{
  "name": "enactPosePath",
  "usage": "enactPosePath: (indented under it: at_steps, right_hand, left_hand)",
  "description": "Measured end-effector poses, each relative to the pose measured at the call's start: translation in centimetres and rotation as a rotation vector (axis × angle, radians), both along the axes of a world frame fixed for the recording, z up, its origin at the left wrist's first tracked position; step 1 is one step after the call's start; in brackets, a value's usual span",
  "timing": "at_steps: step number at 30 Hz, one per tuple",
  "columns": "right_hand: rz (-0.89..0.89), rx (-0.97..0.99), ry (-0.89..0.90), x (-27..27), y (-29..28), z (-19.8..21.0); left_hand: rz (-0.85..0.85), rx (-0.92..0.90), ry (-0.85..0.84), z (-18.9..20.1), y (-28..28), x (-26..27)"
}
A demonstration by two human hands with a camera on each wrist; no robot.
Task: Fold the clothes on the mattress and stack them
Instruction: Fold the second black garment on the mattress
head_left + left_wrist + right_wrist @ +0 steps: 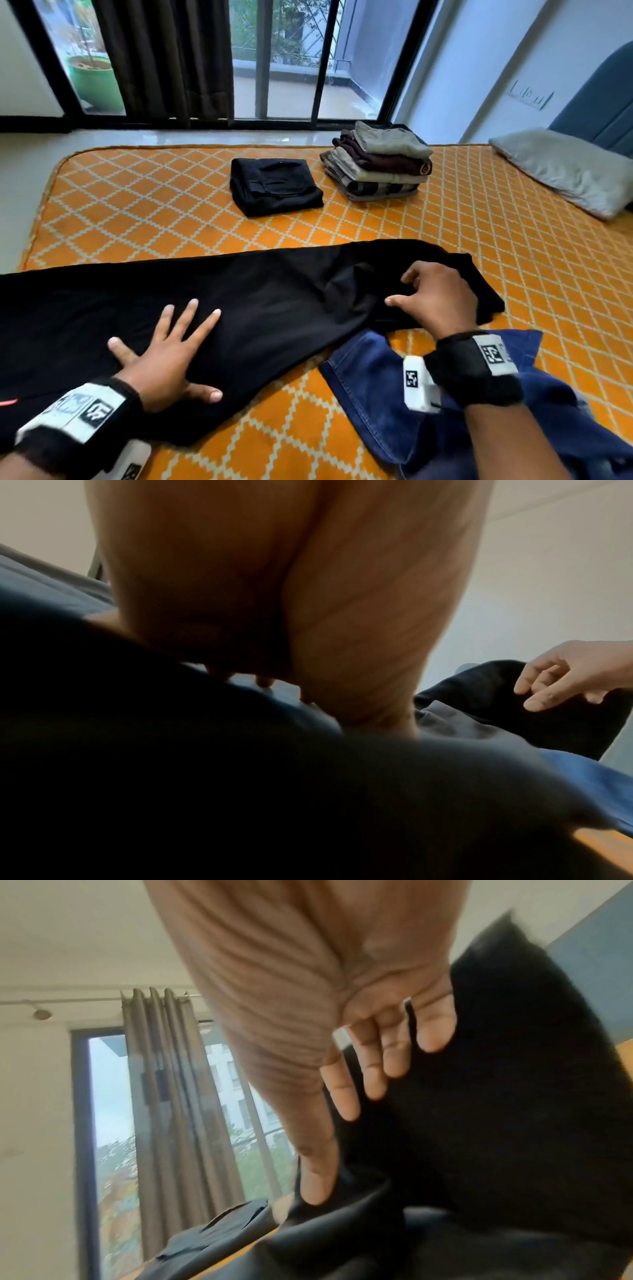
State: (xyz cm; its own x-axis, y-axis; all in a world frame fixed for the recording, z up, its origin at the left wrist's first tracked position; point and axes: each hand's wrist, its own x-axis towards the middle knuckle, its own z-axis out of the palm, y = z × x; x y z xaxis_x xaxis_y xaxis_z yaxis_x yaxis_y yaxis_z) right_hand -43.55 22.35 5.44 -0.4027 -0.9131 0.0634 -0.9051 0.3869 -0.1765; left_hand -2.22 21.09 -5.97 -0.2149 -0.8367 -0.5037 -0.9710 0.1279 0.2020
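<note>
Black trousers (239, 308) lie stretched across the lower half of the frame on the orange mattress (154, 212). The left hand (164, 356) presses them flat with fingers spread, while the right hand (435, 298), fingers loosely bent, touches their bunched end at right centre. A folded stack (376, 164) sits upper right.

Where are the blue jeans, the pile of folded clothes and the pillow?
blue jeans (387, 404), head view, on the leg fabric.
pile of folded clothes (378, 164), head view, on its side.
pillow (561, 168), head view, on its top.
</note>
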Motion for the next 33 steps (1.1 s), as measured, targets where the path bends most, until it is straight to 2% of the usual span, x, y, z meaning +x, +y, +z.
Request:
enactPosePath:
  at_steps: [2,4,7,10,12,14,15,17,19,22,26,28,33]
  right_hand:
    - [-0.089,-0.053,0.124,-2.2,0.6,0.4]
    - [-0.215,-0.012,0.168,-4.5,0.6,-0.1]
    - [-0.38,0.157,-0.06,-7.8,0.5,-2.3]
    - [-0.37,0.223,-0.365,-10.3,-0.3,-4.9]
    - [-0.433,0.149,-0.532,-13.0,-1.5,-7.7]
    - [-0.538,0.0,-0.666,-16.7,-3.1,-12.2]
    - [-0.594,-0.095,-0.752,-17.2,-3.4,-12.8]
    - [-0.674,-0.263,-0.941,-16.0,-3.0,-11.1]
    - [-0.691,-0.342,-0.969,-14.3,-2.6,-9.0]
    - [-0.628,-0.404,-0.976,-13.7,-3.1,-8.4]
    - [-0.588,-0.359,-1.186,-13.1,-3.8,-8.7]
    - [-0.565,-0.352,-1.244,-12.7,-4.3,-9.0]
    - [-0.703,-0.339,-1.472,-12.5,-5.4,-9.4]
  left_hand:
    - [0.007,-0.031,0.024,-1.0,-0.3,0.5]
    - [-0.001,-0.055,0.036,-1.6,-0.6,1.0]
    - [-0.003,-0.072,0.065,-2.2,-0.9,1.6]
    - [0.009,-0.139,0.125,-0.9,0.4,0.0]
    - [-0.054,-0.216,0.169,1.8,1.3,-3.8]
    - [-0.201,-0.249,0.164,3.7,1.8,-7.7]
    - [-0.272,-0.269,0.155,4.0,1.8,-9.4]
    - [-0.339,-0.285,0.137,4.3,1.5,-12.1]
    - [-0.389,-0.277,0.091,4.6,1.3,-14.4]
    - [-0.448,-0.334,-0.007,5.6,1.2,-16.8]
    - [-0.349,-0.35,-0.049,7.1,0.6,-17.6]
    - [-0.218,-0.382,0.018,7.8,0.4,-17.5]
    - [0.086,-0.461,0.259,10.0,0.2,-17.2]
